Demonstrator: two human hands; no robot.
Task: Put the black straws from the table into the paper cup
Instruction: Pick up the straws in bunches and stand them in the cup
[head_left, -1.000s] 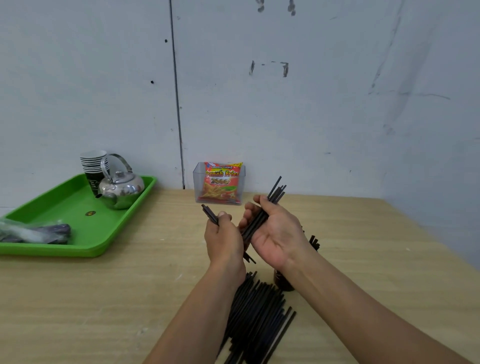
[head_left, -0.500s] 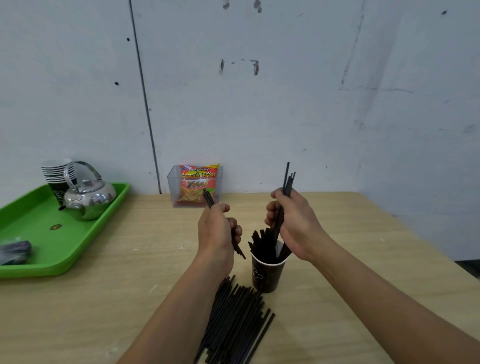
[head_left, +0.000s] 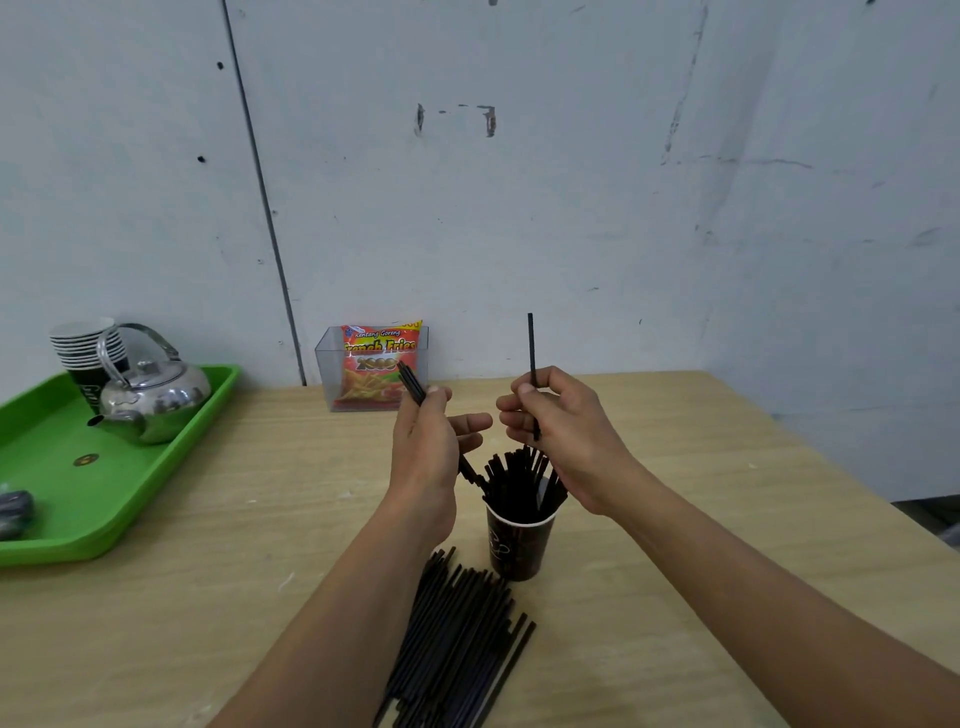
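A dark paper cup (head_left: 519, 545) stands on the wooden table, with several black straws (head_left: 519, 475) sticking up out of it. A pile of black straws (head_left: 457, 634) lies on the table just in front of the cup. My left hand (head_left: 428, 441) is above and left of the cup, closed on a few black straws (head_left: 411, 385) that slant through the fist. My right hand (head_left: 558, 423) hovers over the cup and pinches a single black straw (head_left: 531, 343) held upright.
A green tray (head_left: 156, 467) at the left holds a steel kettle (head_left: 150, 397), a stack of paper cups (head_left: 85, 345) and a wrapped item. A clear box with a snack packet (head_left: 376, 366) stands against the wall. The table's right edge falls away at the far right.
My right hand dropped most of its straws into the cup and now holds one upright. My left hand stayed closed on its few straws. The view shifted right and downward.
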